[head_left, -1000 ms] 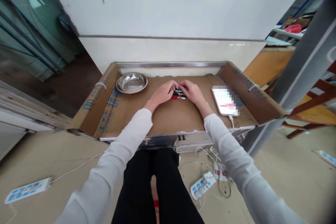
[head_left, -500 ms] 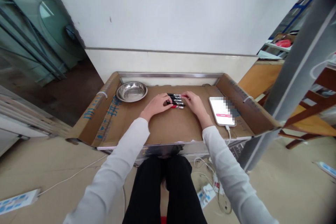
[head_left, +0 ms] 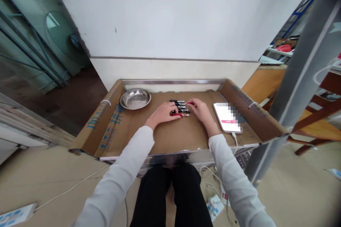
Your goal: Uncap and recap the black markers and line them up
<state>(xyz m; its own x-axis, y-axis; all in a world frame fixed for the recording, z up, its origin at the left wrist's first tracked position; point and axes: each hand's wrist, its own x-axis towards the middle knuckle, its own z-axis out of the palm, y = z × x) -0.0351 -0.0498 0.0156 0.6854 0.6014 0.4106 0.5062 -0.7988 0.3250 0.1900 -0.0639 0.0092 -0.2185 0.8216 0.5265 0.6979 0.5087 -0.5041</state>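
Several black and red pens point(head_left: 180, 108) lie in a row on the brown cardboard point(head_left: 173, 131) that covers the table. My left hand point(head_left: 162, 112) rests on the cardboard at their left ends, fingers curled onto them. My right hand point(head_left: 200, 111) sits at their right ends, fingertips pinched on a red piece I cannot name. Both sleeves are white.
A steel bowl point(head_left: 135, 98) stands at the back left of the cardboard. A phone point(head_left: 227, 117) with a lit screen lies at the right, a cable running off the front edge. The cardboard's side flaps stand up. A grey post point(head_left: 295, 78) rises at right. Power strips lie on the floor.
The view has tilted up, so the table sits lower in the frame. My hands have drawn slightly apart and more of the pen row shows between them.
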